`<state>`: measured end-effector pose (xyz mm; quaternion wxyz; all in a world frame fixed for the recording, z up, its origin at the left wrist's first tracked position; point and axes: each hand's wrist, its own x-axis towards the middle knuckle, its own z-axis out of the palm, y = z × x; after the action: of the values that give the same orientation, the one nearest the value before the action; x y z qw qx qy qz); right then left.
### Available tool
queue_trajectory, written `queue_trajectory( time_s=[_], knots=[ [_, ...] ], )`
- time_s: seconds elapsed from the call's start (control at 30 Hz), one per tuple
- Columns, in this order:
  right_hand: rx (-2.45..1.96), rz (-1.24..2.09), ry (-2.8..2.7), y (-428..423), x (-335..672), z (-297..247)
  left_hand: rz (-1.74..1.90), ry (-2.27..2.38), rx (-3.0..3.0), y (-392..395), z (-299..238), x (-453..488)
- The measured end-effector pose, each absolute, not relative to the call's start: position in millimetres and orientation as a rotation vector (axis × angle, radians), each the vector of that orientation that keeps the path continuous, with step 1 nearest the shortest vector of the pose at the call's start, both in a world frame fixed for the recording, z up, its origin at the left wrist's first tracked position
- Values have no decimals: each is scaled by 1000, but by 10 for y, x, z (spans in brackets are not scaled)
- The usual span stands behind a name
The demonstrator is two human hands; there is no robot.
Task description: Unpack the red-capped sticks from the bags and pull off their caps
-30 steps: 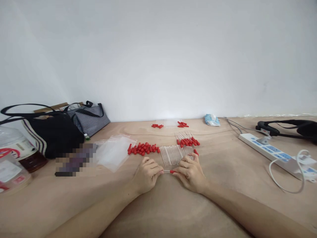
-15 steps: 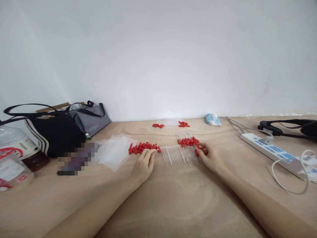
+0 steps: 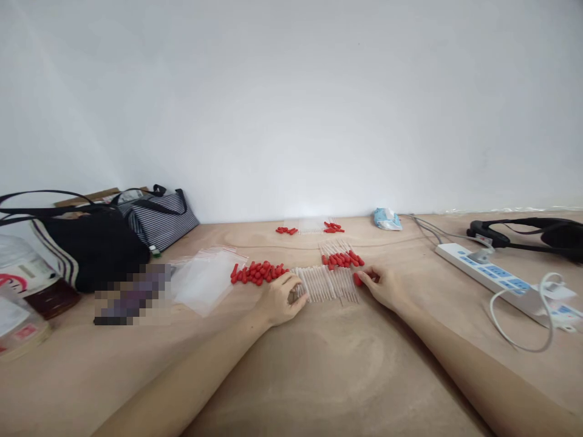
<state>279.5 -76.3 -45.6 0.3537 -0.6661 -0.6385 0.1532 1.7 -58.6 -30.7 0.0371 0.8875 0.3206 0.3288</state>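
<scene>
My left hand (image 3: pixel 281 298) is at the left end of a row of thin clear tubes (image 3: pixel 325 284), thumb and forefinger apart around the end tubes; I see nothing held in it. At the row's right end, my right hand (image 3: pixel 384 287) pinches a red rubber dropper bulb (image 3: pixel 357 279); whether a tube is in it I cannot tell. Just behind, tubes with red bulbs fitted (image 3: pixel 342 260) lie side by side. A heap of loose red bulbs (image 3: pixel 259 273) sits beyond my left hand.
Clear zip bags (image 3: pixel 207 282) lie left of the heap. Farther back are more red bulbs (image 3: pixel 286 230) and a blue-white packet (image 3: pixel 387 219). A power strip (image 3: pixel 494 276) with cables and a black headset (image 3: pixel 523 237) stand right; bags (image 3: pixel 100 249) and bottles (image 3: pixel 34 279) stand left.
My left hand has moved right and nearer, from beside the bulb heap to the end of the tube row, its fingers parting. My right hand has drawn slightly away from the fitted tubes with a red bulb.
</scene>
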Motion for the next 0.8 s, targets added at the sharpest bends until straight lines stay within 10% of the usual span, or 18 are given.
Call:
queue_trajectory(
  time_s=[0.8],
  knots=[
    [-1951,57,-1546,-546,2691,-353,992,916,2756,-576,-220,-198]
  ],
)
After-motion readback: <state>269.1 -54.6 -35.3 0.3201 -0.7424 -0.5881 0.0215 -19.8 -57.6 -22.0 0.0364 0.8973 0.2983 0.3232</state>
